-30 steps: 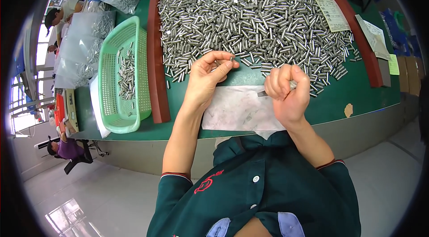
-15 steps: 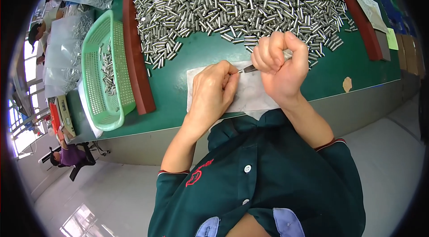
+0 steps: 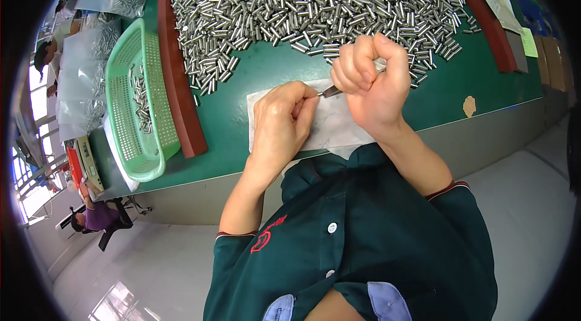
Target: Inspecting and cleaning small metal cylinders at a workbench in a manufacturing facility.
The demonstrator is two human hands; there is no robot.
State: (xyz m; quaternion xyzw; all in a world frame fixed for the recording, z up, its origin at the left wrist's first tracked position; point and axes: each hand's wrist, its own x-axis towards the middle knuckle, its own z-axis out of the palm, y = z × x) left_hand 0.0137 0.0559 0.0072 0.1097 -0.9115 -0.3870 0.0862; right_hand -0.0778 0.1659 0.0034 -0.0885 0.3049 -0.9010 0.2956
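Between the thumb and fingertips of my left hand [image 3: 279, 116] is a small metal pin [image 3: 320, 94], only its end showing. My right hand [image 3: 378, 88] is wrapped round a slim hand tool [image 3: 331, 91] with a dark, tapering tip and a silvery handle mostly hidden by the fingers. That tip points left and meets the pin's end, or comes very near it; I cannot tell which. Both hands are over a whitish cloth [image 3: 339, 120] on the green tabletop [image 3: 227, 121]. Beyond them spreads a big heap of shiny metal pins [image 3: 290, 9].
Dark red rails [image 3: 175, 79] border the heap at left and right. A green plastic basket [image 3: 150, 167] with some pins stands at left, near clear bags [image 3: 85, 79] of pins and a scale [image 3: 89, 163]. Paper sheets [image 3: 493, 3] lie at right. A person in purple [image 3: 100, 217] sits at far left.
My right hand has moved slightly left, bringing the tool's tip closer to the pin. The left hand keeps its pinch. The whole view has shifted a little.
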